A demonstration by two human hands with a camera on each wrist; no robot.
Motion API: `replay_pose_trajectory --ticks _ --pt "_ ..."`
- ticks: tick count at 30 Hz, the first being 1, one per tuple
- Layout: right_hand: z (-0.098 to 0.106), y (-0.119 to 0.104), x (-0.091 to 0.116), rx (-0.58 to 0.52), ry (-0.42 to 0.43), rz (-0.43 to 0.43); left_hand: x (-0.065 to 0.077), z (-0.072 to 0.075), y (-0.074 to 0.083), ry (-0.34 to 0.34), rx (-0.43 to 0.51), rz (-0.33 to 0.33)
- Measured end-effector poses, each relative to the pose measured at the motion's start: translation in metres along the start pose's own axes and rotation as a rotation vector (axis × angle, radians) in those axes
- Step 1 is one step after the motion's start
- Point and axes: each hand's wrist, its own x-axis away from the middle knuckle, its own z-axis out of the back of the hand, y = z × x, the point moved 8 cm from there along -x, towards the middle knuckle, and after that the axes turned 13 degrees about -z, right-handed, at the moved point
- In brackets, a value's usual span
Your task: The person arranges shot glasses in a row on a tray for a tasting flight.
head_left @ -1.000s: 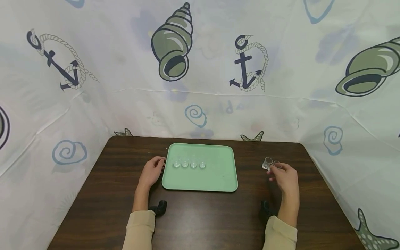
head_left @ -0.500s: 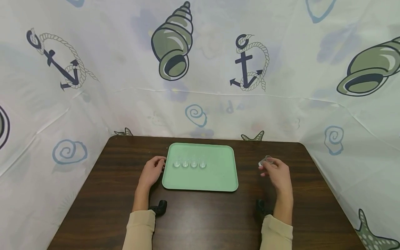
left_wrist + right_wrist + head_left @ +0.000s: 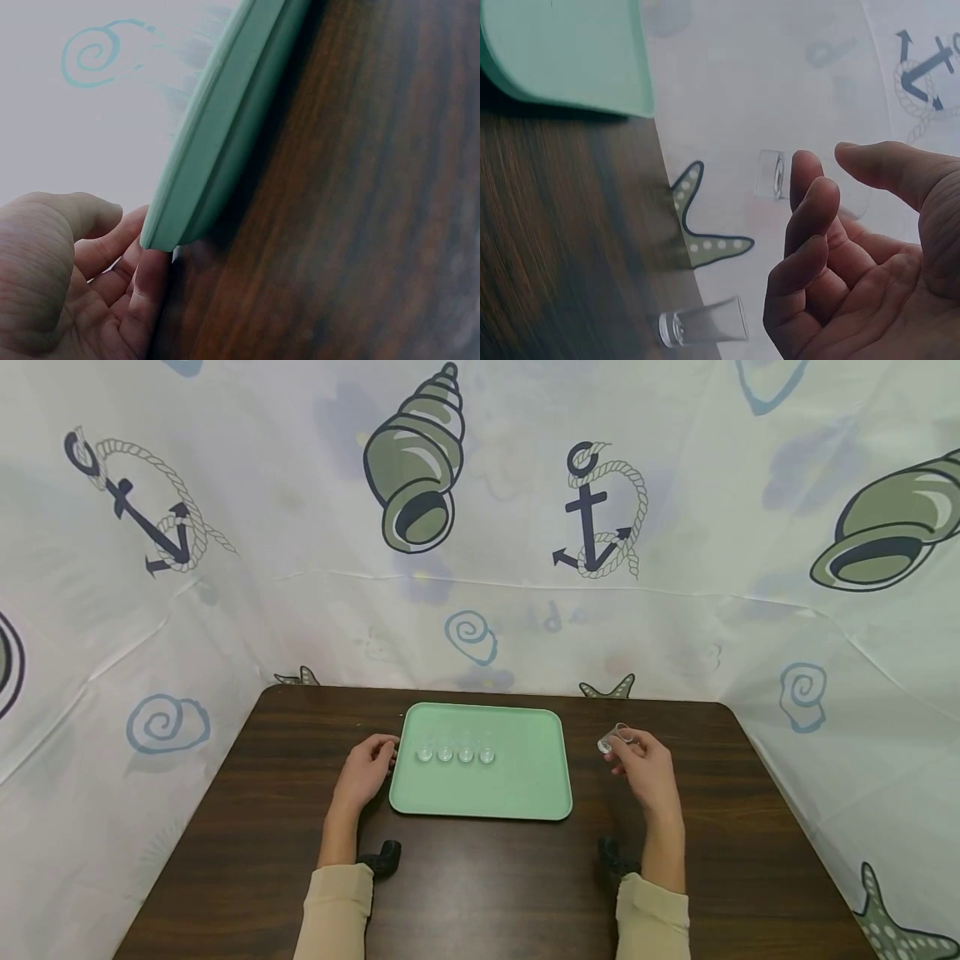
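My right hand (image 3: 651, 770) pinches a small clear shot glass (image 3: 606, 743), raised to the right of the green tray (image 3: 525, 777). In the right wrist view this shot glass (image 3: 769, 174) lies tilted between thumb and fingers, its middle partly hidden by the fingertips. My left hand (image 3: 365, 772) rests at the tray's left edge. The left wrist view has its loosely bent fingers (image 3: 150, 289) right at the tray's rim (image 3: 202, 150), with the thumb apart from it. Several clear shot glasses (image 3: 466, 753) stand in a row on the tray's left half.
Another shot glass (image 3: 705, 322) stands on the table below the right hand in the right wrist view; the hand hides it in the head view. A dark wooden table (image 3: 480, 893) carries everything. Behind it hangs a printed cloth (image 3: 510, 527) with shells and anchors.
My right hand has lifted the shot glass and carried it left toward the tray. The left hand and the row of glasses have stayed in place.
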Motion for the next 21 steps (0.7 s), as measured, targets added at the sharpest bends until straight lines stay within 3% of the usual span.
replay_pose_trajectory --ticks 21 --pt "-0.038 -0.007 -0.001 0.039 -0.031 0.051 -0.002 -0.002 -0.007 -0.013 -0.004 0.000"
